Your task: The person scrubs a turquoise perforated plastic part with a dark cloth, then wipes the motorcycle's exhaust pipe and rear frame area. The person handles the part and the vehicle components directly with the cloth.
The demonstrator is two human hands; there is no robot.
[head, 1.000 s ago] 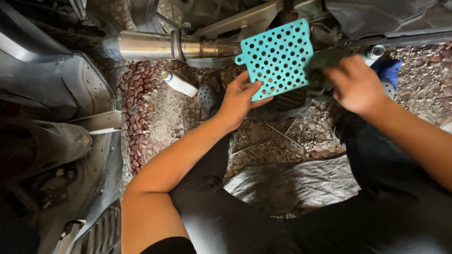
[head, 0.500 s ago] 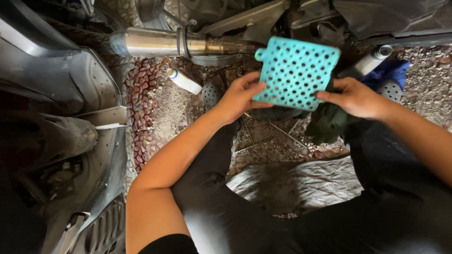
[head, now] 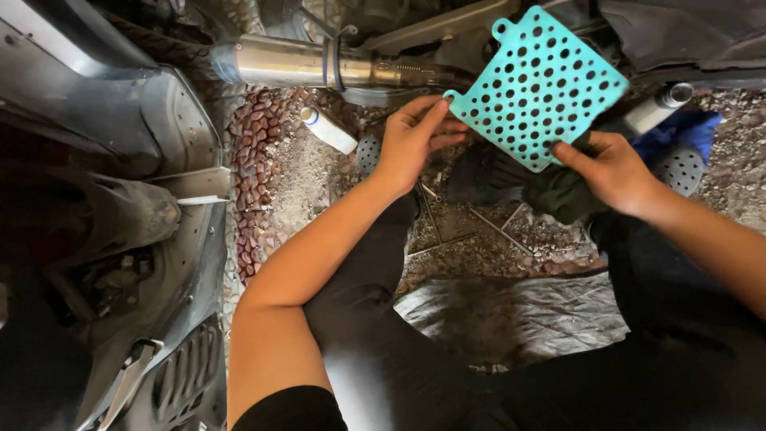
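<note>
I hold a turquoise square plate full of round holes, tilted like a diamond, above the gravel ground. My left hand pinches its left corner with fingers and thumb. My right hand grips its lower right edge and also rests on a dark green cloth. Both forearms reach forward over my black-trousered legs.
A steel exhaust pipe runs across the top. A white spray can lies on the gravel, another can on a blue cloth at right. Grey motorcycle bodywork fills the left. Thin metal rods lie on the ground.
The plate has moved right and rotated into a diamond tilt. My right hand came off the dark cloth and took the plate's lower edge; my left hand shifted to its left corner.
</note>
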